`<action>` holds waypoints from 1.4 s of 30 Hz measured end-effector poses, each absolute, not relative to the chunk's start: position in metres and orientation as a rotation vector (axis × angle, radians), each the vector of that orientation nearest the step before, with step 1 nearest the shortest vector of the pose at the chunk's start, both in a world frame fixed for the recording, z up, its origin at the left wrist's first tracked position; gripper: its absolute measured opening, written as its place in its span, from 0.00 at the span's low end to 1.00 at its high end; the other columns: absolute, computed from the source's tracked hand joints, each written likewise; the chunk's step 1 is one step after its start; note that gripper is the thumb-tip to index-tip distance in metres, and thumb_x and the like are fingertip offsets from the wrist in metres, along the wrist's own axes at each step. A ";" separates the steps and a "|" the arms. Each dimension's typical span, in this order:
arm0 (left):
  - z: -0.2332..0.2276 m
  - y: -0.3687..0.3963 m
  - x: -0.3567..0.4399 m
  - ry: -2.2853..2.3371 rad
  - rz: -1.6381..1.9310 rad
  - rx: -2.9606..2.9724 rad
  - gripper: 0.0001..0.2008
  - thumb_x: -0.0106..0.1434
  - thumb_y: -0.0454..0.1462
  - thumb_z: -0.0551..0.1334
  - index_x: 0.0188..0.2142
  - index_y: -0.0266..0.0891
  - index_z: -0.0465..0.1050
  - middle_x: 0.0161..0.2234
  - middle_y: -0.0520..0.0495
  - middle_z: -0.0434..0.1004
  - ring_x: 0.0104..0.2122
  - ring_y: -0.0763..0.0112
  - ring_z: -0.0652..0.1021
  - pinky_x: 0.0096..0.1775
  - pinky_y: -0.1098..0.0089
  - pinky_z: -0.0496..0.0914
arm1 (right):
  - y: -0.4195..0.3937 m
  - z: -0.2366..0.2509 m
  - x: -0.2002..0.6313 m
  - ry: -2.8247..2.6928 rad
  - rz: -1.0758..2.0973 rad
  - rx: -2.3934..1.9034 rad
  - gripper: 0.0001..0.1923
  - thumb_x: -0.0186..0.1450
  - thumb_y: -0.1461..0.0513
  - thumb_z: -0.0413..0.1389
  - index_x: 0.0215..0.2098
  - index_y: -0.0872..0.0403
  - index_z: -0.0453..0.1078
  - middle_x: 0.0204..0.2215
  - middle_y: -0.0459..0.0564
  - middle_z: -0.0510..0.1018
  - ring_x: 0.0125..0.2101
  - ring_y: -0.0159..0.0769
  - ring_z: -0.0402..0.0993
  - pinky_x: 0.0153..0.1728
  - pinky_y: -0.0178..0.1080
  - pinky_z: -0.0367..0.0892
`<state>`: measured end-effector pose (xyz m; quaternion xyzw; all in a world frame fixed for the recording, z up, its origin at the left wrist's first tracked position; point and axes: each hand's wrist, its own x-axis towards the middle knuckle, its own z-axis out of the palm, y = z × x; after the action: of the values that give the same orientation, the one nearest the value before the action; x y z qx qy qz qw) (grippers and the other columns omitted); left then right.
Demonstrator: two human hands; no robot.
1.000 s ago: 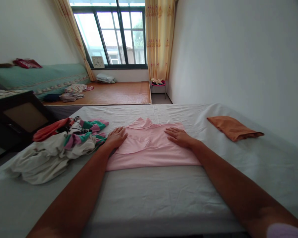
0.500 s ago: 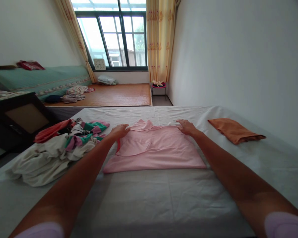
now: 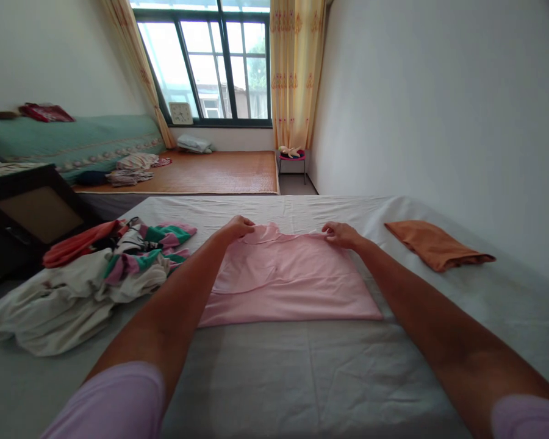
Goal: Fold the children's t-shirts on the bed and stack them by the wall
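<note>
A pink garment (image 3: 288, 277) lies flat on the grey-sheeted bed (image 3: 302, 378), partly folded. My left hand (image 3: 238, 228) pinches its far left corner near the collar. My right hand (image 3: 341, 234) grips the far right corner. Both arms stretch out over the cloth, with the near edge of the garment lying flat on the sheet.
A heap of mixed clothes (image 3: 96, 274) lies to the left of the garment. A folded orange cloth (image 3: 434, 244) sits at the right near the wall. A dark cabinet (image 3: 27, 213) stands left of the bed. Further off are a woven mat and a window.
My hands slid from flat on the middle of the pink garment up to its far edge and closed on the two far corners.
</note>
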<state>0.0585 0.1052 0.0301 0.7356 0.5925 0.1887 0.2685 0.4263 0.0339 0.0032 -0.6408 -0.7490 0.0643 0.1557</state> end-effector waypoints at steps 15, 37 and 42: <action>0.044 -0.027 -0.017 0.776 0.303 2.100 0.27 0.52 0.43 0.68 0.52 0.42 0.71 0.42 0.44 0.75 0.39 0.68 0.76 0.42 0.68 0.70 | -0.061 0.016 0.442 -2.176 0.918 -1.280 0.13 0.53 0.61 0.57 0.36 0.56 0.77 0.35 0.50 0.80 0.38 0.38 0.75 0.39 0.37 0.69; 0.031 -0.009 -0.047 1.409 0.585 2.243 0.18 0.55 0.47 0.59 0.38 0.40 0.79 0.38 0.46 0.81 0.38 0.63 0.78 0.43 0.68 0.70 | -0.056 -0.002 0.448 -1.961 0.376 -1.603 0.15 0.60 0.60 0.51 0.40 0.53 0.76 0.38 0.50 0.80 0.35 0.38 0.75 0.39 0.38 0.70; 0.027 -0.012 -0.042 1.705 0.510 2.345 0.22 0.59 0.45 0.54 0.48 0.39 0.76 0.32 0.47 0.80 0.32 0.64 0.77 0.35 0.70 0.68 | -0.055 -0.008 0.445 -2.023 0.290 -1.601 0.16 0.61 0.55 0.52 0.43 0.53 0.75 0.39 0.51 0.80 0.36 0.39 0.75 0.39 0.39 0.70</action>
<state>-0.0418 -0.0119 0.0272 0.7928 0.5763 0.1723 0.0989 0.4452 -0.0548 -0.0083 -0.5939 -0.7505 0.1074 0.2693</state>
